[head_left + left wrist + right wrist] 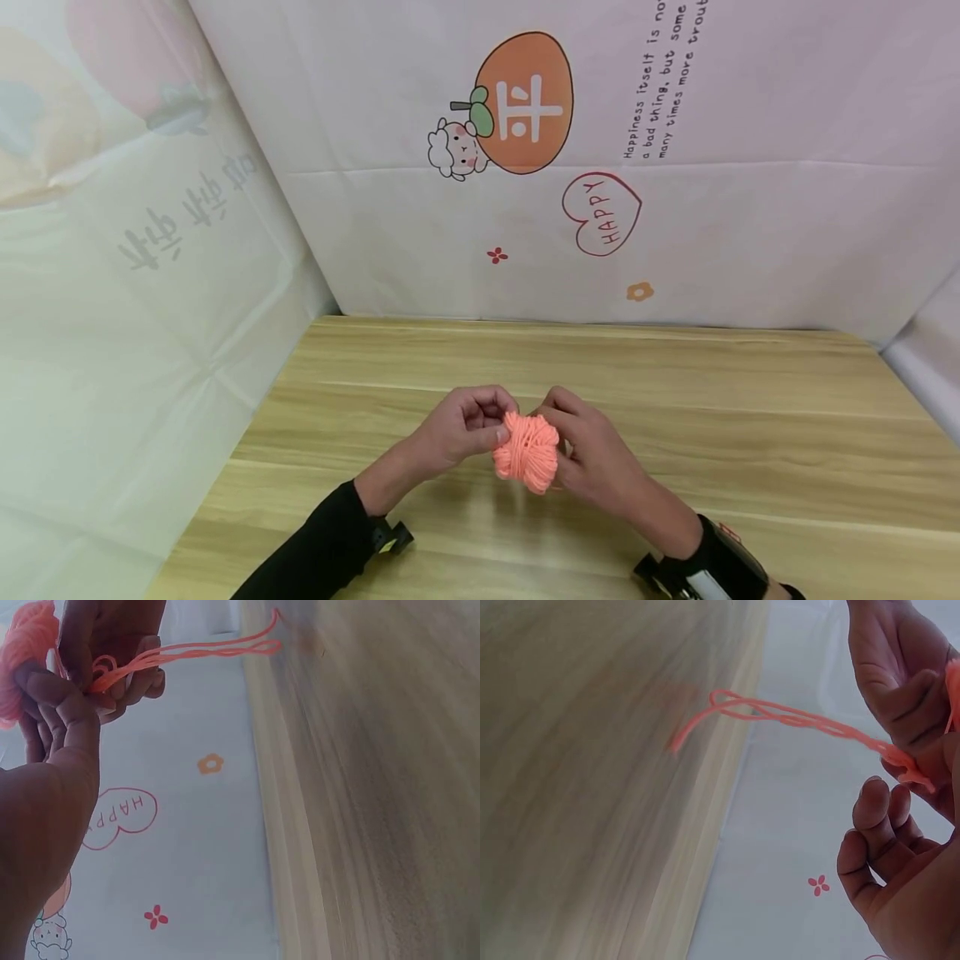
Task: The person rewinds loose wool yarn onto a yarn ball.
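A small wound ball of coral-pink yarn (527, 454) is held up between the two hands over the table. My left hand (468, 425) grips it at its left side, thumb on the front of the windings. Close by on the right, my right hand (596, 446) has its fingers bent at the yarn. In the left wrist view, looped loose strands (202, 652) hang from the pinching fingers of the right hand (124, 634). The right wrist view shows these strands (802, 718) dangling towards the tabletop, with only the edge of the ball (954, 690) visible.
Beneath the hands lies a wood-grain table (360, 358). A white printed cloth (390, 242) hangs behind its far edge, and another pale sheet (150, 333) stands along the left. Both wrists carry dark straps with small cameras (393, 537).
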Tool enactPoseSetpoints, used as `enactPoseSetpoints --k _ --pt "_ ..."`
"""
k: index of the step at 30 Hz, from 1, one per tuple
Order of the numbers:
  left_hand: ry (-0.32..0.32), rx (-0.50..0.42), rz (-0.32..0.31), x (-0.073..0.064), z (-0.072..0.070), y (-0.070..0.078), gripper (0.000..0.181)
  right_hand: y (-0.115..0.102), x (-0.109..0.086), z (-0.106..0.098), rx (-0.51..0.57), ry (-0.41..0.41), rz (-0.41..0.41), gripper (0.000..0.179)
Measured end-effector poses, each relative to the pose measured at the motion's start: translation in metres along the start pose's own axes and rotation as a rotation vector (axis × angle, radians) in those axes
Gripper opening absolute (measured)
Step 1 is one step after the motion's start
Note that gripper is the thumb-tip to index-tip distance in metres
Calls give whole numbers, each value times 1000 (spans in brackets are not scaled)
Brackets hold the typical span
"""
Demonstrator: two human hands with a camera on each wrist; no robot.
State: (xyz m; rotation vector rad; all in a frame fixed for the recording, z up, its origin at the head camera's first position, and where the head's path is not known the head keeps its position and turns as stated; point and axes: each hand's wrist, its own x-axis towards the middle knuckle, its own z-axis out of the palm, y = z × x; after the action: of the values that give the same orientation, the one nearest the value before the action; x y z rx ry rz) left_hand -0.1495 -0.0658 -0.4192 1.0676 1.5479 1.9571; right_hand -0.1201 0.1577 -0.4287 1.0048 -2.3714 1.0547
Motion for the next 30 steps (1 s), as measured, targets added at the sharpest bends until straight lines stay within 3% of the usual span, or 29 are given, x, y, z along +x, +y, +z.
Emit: enactPoseSetpoints --k 5,10,18,23,30 --pt "-63 18 -29 -1 1 -1 21 1 1 -1 -4 36 -4 23" --pt "-96 62 -43 -1 0 -3 21 2 2 -3 -35 65 -10 19" --pt "-141 94 -88 0 0 -6 17 1 6 -4 -40 194 -64 20" --pt "-132 157 -122 0 -1 -7 16 1 7 -4 -31 227 -66 20" --pt "-58 349 -179 0 -4 -12 16 1 7 -3 -35 249 -76 20"
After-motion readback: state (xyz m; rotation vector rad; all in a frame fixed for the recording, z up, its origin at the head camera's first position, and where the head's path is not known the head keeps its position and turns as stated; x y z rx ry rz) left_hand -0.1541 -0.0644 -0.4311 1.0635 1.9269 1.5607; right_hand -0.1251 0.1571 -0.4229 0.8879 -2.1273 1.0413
